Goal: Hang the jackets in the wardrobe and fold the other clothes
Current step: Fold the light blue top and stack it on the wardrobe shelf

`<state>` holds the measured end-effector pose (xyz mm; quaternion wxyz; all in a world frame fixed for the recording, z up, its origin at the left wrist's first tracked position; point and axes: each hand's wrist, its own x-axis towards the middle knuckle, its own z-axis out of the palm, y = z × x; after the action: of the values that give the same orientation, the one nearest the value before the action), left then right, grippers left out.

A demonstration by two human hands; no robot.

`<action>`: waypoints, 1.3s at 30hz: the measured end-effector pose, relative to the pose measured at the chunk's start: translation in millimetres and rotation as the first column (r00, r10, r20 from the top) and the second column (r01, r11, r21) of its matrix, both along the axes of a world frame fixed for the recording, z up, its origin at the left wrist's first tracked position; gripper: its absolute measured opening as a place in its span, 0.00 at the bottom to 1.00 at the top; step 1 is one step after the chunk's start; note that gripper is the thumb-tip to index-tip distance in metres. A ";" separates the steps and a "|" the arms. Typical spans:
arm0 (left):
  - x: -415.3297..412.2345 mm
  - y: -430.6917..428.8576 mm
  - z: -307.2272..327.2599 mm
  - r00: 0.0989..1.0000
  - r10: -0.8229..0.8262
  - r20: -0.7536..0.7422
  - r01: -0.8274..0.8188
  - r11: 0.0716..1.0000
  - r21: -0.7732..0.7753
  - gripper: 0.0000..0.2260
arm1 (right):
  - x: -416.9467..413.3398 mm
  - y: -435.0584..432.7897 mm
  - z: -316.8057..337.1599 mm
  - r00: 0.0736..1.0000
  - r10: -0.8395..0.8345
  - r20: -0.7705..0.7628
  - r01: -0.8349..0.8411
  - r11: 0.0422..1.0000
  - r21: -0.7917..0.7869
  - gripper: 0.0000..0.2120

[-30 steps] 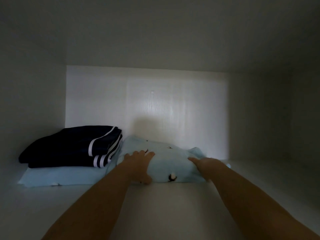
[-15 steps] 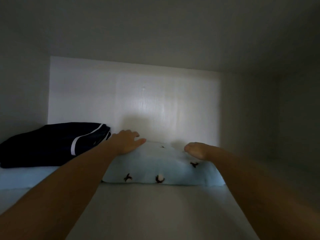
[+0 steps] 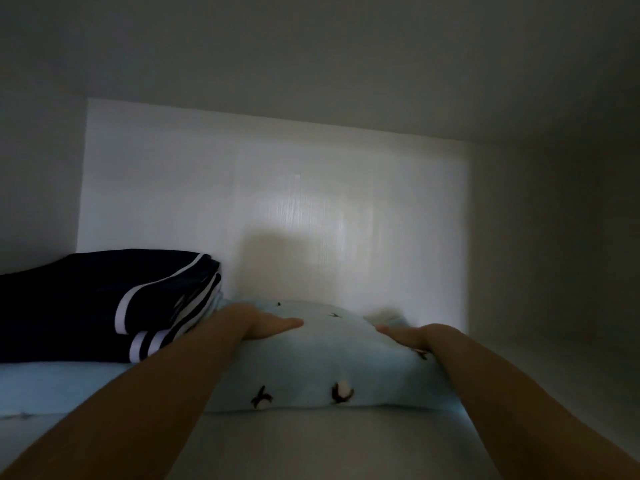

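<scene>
1. Shelf (image 3: pixel 311 445): dim white wardrobe cubby, everything sits on it.
2. Navy stack (image 3: pixel 86 306): folded, white stripes, lying on a pale blue piece (image 3: pixel 52 386).
3. Blue bundle (image 3: pixel 329 368): folded, just right of the navy stack and touching it. Looks light, soft and squishy, so a pinch would probably unfold it. I'd scoop under both ends.
4. Left hand (image 3: pixel 266 323), nearest the navy stack, and right hand (image 3: pixel 408 336): both flat on the bundle's top, fingers straight, gripping nothing.

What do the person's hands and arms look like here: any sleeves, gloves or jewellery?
The left hand and right hand are bare: no gloves, rings, watch or bracelet show, though the light is dim. The left forearm and right forearm are uncovered down to the frame edge, so no sleeve is in view.
</scene>
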<state>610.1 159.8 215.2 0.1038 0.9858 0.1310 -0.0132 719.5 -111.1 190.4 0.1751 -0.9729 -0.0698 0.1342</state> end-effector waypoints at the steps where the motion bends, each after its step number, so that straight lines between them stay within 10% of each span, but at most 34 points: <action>1: 2.0 0.8 -2.2 1.000 0.010 0.006 -0.010 1.000 -0.003 0.43 | 6.6 -2.7 -2.8 1.000 0.010 0.010 -0.010 0.999 -0.038 0.38; 8: 11.8 1.1 -11.6 0.995 0.090 0.033 -0.084 0.984 -0.158 0.41 | -2.4 -19.9 1.8 0.922 -0.062 0.382 0.148 0.968 -0.200 0.30; 16: -40.9 -49.3 -8.4 0.738 -0.136 0.661 -0.201 0.891 0.408 0.14 | -131.9 -55.1 13.5 0.830 0.264 0.492 -0.144 0.952 -0.269 0.23; 20: -79.1 -88.9 -31.2 0.845 -0.439 0.305 0.229 0.813 0.535 0.28 | -212.1 -84.8 25.8 0.790 0.296 0.536 -0.102 0.927 -0.361 0.26; 26: -161.2 -157.3 -24.9 0.884 -0.361 0.299 0.148 0.820 0.552 0.24 | -359.6 -148.5 42.9 0.710 0.329 0.623 0.024 0.872 -0.488 0.25; 32: -343.2 -303.9 -21.3 0.410 -0.566 0.715 0.569 0.772 0.284 0.16 | -564.2 -237.7 31.1 0.605 0.329 0.725 0.153 0.846 -0.511 0.22; 36: -496.3 -387.6 -60.5 0.092 -0.467 0.879 0.866 0.473 0.161 0.11 | -731.0 -294.2 -3.1 0.605 0.203 0.770 0.241 0.875 -0.420 0.20; 39: -595.8 -454.1 -91.7 0.016 -0.444 0.896 0.969 0.226 0.095 0.10 | -846.1 -331.8 -41.1 0.590 -0.014 0.808 0.393 0.878 -0.272 0.18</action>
<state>14.3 -294.3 123.5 0.4115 0.6846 -0.5031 0.3301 -126.5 -442.9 149.3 -0.0743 -0.9462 0.0067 -0.3150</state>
